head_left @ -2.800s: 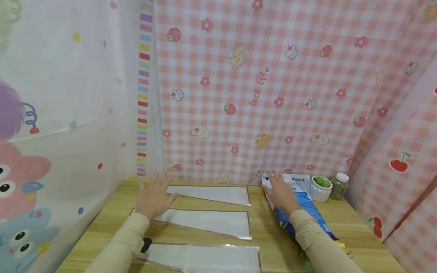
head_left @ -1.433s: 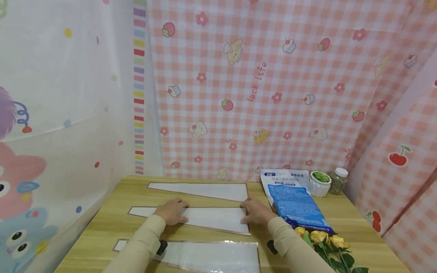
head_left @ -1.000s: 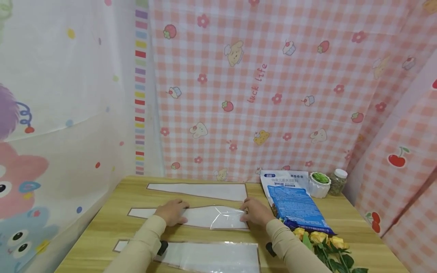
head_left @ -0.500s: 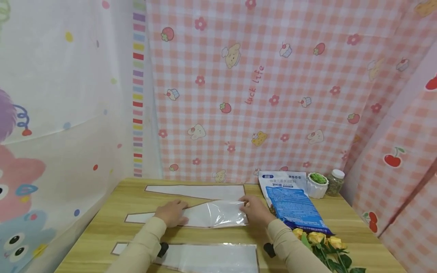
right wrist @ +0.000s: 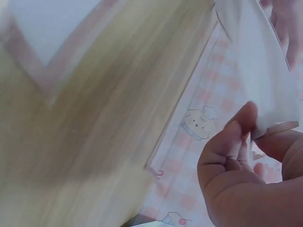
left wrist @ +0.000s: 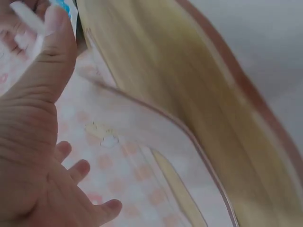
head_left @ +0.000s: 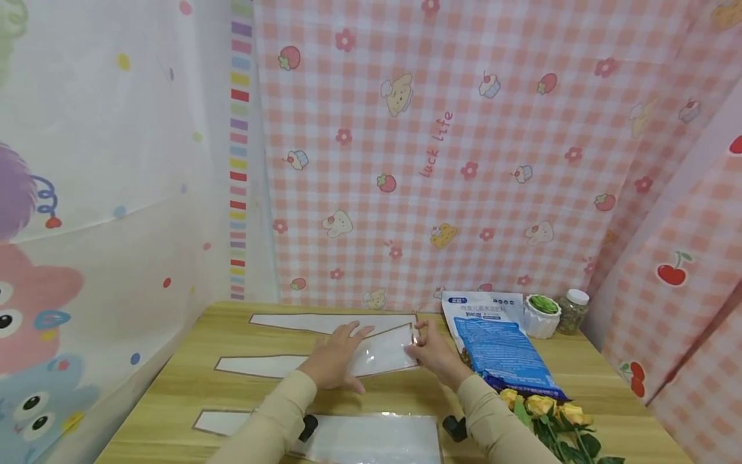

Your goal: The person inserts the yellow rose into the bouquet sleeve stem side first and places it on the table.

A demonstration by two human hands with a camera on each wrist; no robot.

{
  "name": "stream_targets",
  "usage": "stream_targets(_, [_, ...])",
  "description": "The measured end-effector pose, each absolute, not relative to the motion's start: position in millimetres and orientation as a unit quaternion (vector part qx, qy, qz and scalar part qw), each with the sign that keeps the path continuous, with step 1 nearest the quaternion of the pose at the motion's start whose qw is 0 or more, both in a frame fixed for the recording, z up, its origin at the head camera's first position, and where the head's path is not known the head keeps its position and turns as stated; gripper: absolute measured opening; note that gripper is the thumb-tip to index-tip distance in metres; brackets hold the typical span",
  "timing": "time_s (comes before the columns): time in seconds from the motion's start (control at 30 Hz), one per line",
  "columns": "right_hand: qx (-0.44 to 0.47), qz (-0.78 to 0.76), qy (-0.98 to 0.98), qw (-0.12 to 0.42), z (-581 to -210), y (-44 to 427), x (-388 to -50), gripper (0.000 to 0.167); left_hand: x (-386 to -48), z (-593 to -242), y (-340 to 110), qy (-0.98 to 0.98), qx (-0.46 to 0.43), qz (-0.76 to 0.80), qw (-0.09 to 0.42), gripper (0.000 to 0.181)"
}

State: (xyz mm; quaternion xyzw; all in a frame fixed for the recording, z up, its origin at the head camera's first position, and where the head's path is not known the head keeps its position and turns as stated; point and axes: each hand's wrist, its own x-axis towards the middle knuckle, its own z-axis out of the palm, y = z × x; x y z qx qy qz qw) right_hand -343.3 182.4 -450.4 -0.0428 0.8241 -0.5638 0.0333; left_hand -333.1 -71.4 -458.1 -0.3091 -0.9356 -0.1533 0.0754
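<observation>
Three long tapered white plastic flower sleeves with brown borders are on the wooden table, one behind another. The wide right end of the middle sleeve (head_left: pixel 382 351) is lifted and tilted, its corner pinched between thumb and fingers of my right hand (head_left: pixel 437 354). In the right wrist view the sleeve (right wrist: pixel 267 61) stretches away from that pinch. My left hand (head_left: pixel 330 361) is over the middle of the same sleeve, fingers spread and thumb out, hiding part of it; contact is unclear. Behind lies the far sleeve (head_left: pixel 278 320); in front, partly covered by my left forearm, is the near sleeve (head_left: pixel 377 435).
To the right lie a blue and white printed bag (head_left: pixel 498 348) and yellow roses (head_left: pixel 542 406) with green leaves. A small potted succulent (head_left: pixel 542 317) and a white-capped jar (head_left: pixel 574 312) stand at the back right. A checked cloth (head_left: pixel 464 129) hangs behind the table (head_left: pixel 191 361).
Both hands have come down from the back of the table to the middle sleeve. My right hand has raised its right end; my left hand has shifted right and its fingers have spread.
</observation>
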Motion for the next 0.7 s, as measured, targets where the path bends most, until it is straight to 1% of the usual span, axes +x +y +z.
stream_targets(0.1, [-0.049,-0.560,0.827,0.024,-447.7,180.0,-342.2,0.042,-334.3,-462.3,-64.2,-0.935,-0.315,-0.144,0.077,0.125])
stream_targets(0.3, [-0.110,-0.547,0.830,-0.009,-444.4,176.7,-341.3,0.022,-336.2,-466.4,-61.0,-0.933,-0.308,-0.182,0.037,0.127])
stream_targets(0.4, [-0.131,-0.540,0.831,-0.019,-443.2,174.9,-341.2,0.017,-337.0,-468.1,-61.8,-0.933,-0.302,-0.194,0.022,0.126])
stream_targets(0.5, [-0.141,-0.545,0.826,-0.023,-441.1,173.7,-339.8,0.018,-338.1,-470.6,-63.1,-0.929,-0.304,-0.211,0.009,0.128])
stream_targets(0.57, [-0.142,-0.556,0.819,-0.022,-439.7,173.2,-338.7,0.022,-339.2,-472.5,-64.1,-0.923,-0.308,-0.229,0.006,0.127])
stream_targets(0.7, [-0.141,-0.565,0.813,-0.013,-437.2,174.0,-336.5,0.034,-341.3,-476.4,-65.7,-0.917,-0.316,-0.243,0.018,0.116])
